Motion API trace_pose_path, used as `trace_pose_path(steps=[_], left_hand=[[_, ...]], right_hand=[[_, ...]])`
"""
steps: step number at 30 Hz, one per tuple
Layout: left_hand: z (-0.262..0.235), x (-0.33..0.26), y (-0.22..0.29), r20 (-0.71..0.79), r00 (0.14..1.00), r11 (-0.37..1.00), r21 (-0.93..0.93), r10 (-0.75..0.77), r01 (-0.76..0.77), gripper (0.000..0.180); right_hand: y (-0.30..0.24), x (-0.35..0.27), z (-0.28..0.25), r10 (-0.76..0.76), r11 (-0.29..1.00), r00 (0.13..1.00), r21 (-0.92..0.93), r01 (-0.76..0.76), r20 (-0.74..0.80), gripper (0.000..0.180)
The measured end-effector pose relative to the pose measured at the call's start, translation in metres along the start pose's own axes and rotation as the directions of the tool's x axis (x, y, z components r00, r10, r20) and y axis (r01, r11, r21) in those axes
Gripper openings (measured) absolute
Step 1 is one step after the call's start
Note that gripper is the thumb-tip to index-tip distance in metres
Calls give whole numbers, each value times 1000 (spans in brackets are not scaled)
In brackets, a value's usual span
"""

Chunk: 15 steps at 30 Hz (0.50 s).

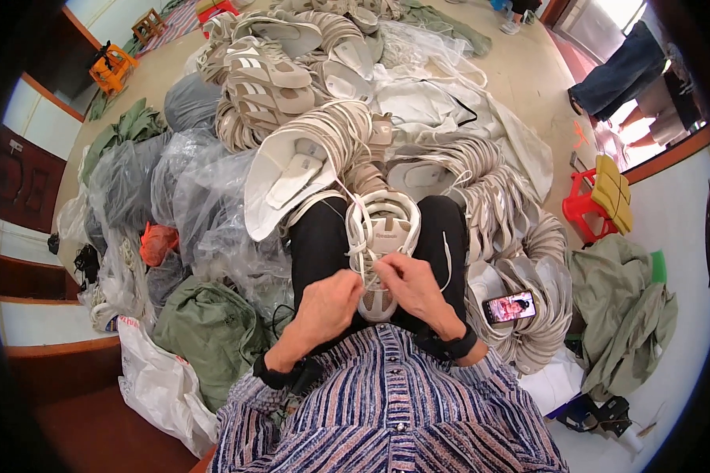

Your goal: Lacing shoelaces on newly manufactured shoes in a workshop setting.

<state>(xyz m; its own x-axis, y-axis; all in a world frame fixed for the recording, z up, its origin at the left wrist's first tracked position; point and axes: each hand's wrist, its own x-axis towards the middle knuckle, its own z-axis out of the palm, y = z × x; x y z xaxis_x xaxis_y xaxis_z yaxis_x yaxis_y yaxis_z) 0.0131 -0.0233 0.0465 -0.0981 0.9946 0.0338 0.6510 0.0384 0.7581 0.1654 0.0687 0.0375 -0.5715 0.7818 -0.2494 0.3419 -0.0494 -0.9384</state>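
Closely ringed by stacked soles [520,213], both hands [371,296] pinch a shoe upper's [382,236] laces.

The shoe top [382,236] on the lap is cream and tan, with white laces [358,236]. The pants [321,244] are black. The shirt [386,410] has stripes of blue, pink and white. Both wrist bands [449,347] are black. The big pile of shoe parts [292,87] is white and beige. The soft bags [197,189] are clear and grey. One small bag [156,243] is orange. The cloth sack [205,331] is green. The little stool [587,209] is red, and its cushion [613,193] is yellow. The floor [528,71] is pale tan.
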Motion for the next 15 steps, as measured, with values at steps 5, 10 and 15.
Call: trace_pose_path(steps=[5, 10, 15], left_hand=[[9, -15, -2, 38, 972, 968, 96, 230, -233, 9], [8, -2, -23, -30, 974, 915, -351, -223, 198, 17], [13, 26, -29, 50, 959, 896, -345, -279, 279, 23]], right_hand=[[1, 19, 17, 11, 972, 994, -236, 14, 105, 38], [-2, 10, 8, -169, 923, 973, -321, 213, 160, 28], [-15, -26, 10, -420, 861, 746, -31, 507, 517, 22]])
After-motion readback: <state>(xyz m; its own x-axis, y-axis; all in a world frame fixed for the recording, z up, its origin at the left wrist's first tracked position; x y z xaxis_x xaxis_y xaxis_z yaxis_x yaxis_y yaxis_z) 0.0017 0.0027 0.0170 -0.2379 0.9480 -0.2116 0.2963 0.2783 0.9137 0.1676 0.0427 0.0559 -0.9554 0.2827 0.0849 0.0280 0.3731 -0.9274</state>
